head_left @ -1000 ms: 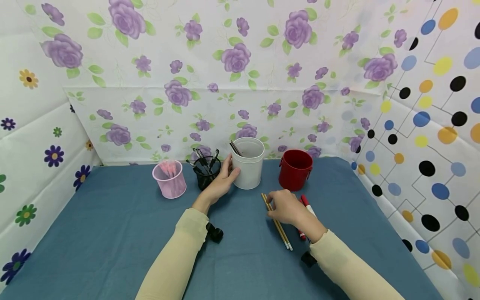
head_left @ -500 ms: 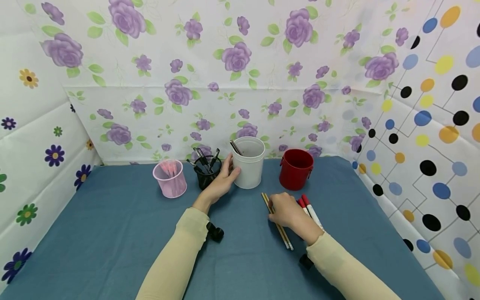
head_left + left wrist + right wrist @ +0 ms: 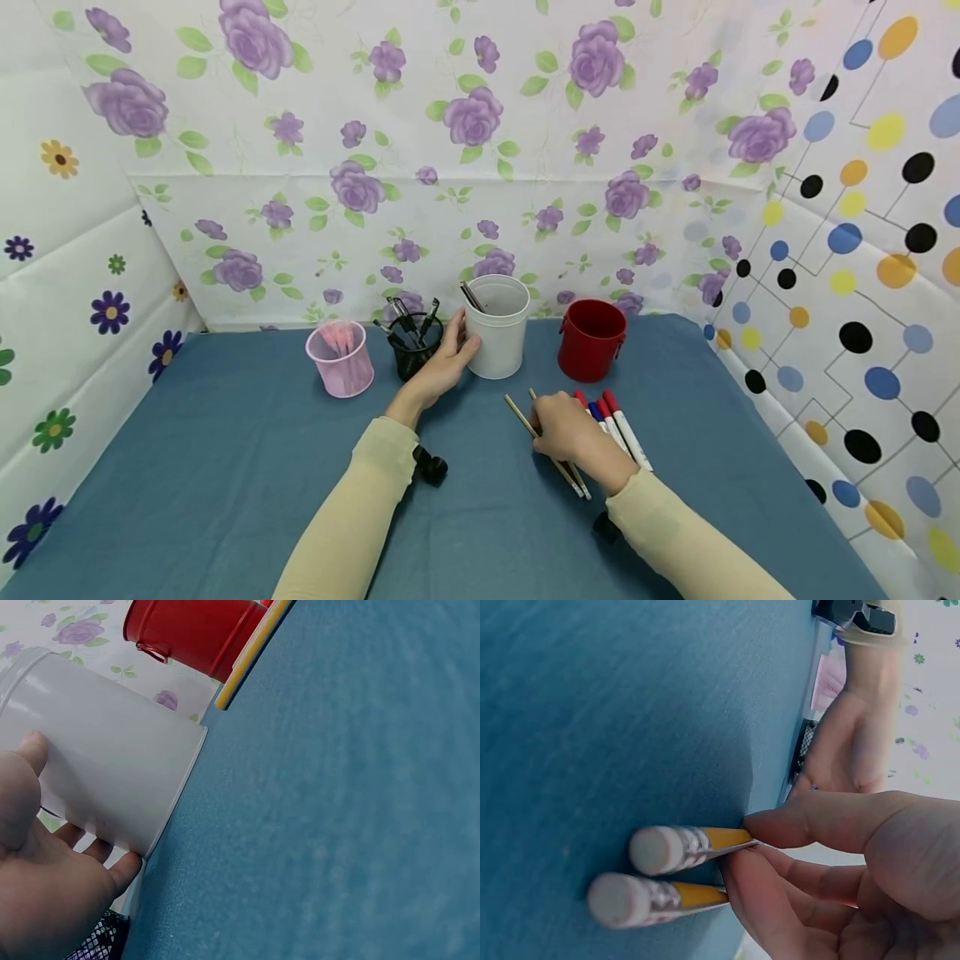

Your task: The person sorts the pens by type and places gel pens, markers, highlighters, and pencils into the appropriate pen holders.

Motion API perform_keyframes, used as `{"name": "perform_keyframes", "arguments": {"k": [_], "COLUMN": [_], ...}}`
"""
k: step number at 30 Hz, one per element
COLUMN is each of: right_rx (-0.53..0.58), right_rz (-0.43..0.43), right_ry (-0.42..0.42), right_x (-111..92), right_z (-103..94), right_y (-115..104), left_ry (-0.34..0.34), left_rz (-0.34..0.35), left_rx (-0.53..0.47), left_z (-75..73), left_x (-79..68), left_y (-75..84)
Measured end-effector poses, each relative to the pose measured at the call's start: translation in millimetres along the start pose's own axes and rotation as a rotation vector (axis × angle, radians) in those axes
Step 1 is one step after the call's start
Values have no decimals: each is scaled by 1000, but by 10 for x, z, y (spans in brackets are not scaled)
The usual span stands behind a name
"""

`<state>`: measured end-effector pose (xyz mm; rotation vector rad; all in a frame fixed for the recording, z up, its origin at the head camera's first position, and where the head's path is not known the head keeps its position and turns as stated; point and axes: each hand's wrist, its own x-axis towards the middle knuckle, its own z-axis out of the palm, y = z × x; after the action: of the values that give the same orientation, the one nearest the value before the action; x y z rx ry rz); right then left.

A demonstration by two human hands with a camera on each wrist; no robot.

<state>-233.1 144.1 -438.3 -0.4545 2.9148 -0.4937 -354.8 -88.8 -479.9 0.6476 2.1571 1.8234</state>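
In the head view my left hand (image 3: 438, 367) holds the side of a white cup (image 3: 501, 348), thumb in front and fingers behind. Two dark slim sticks (image 3: 471, 297) lean inside that cup. My right hand (image 3: 572, 429) is low over the cloth and pinches a yellow pencil (image 3: 724, 838) between thumb and index finger, its white eraser (image 3: 651, 852) pointing towards the wrist camera. A second pencil (image 3: 694, 894) lies right beside it, partly hidden under the fingers. Several markers (image 3: 630, 437) with red and blue caps lie just right of this hand.
A red cup (image 3: 591, 346) stands at the right behind the markers. To the left are a black mesh holder (image 3: 411, 360) with black pens and a pink cup (image 3: 347, 375) with pink-topped sticks. Blue cloth (image 3: 247, 467) covers the table; patterned sheets (image 3: 480, 225) hang behind.
My right hand has shifted slightly, and one pencil's tip has swung left, away from the other pencil. More of the markers shows, a blue cap among them. The left hand stays on the white cup.
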Motion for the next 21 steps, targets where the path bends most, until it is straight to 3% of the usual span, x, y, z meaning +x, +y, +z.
{"name": "perform_keyframes", "arguments": {"k": [8,21], "right_rx": [62,450], "right_rz": [2,-95], "right_ry": [-45,-88], "right_x": [4,57], "right_z": [-23,-284], "right_y": [10,173], "left_ry": [-6,10], "left_rz": [-3,14], "left_rx": [-17,0], "left_z": [20,13], "left_x": [-3,-10], "left_y": [14,19]}}
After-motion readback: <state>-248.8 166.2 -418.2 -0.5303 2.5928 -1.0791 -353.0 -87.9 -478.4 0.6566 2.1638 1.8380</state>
